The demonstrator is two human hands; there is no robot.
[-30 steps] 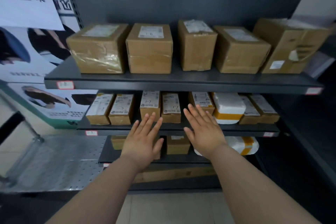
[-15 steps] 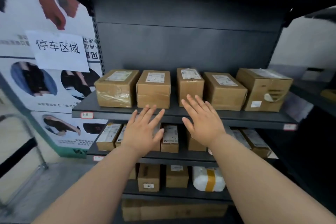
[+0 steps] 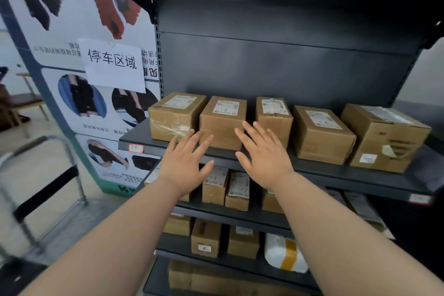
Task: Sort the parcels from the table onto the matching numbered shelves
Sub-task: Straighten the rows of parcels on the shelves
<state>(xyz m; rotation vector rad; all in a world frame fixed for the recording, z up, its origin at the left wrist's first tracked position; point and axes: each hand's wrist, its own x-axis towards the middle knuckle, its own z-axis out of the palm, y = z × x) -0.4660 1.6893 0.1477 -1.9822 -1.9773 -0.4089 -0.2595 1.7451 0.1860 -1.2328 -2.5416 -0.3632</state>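
A dark grey shelf unit fills the view. Its upper stocked shelf carries several brown cardboard parcels; the second from the left has a label marked 1-6. My left hand and my right hand are both stretched out flat, fingers spread, empty, in front of that shelf's edge and just below this parcel. A red-edged tag sits on the shelf's front lip at the left. The shelf below holds smaller boxes labelled 1-7.
A lower shelf holds more boxes and a white bag with yellow tape. A poster board with a paper sign stands left of the unit. A metal trolley handle is at the left. The top shelf space above the parcels is bare.
The view has risen and moved closer, so the 1-6 shelf now sits level with my hands. Both hands stay flat, spread and empty throughout.
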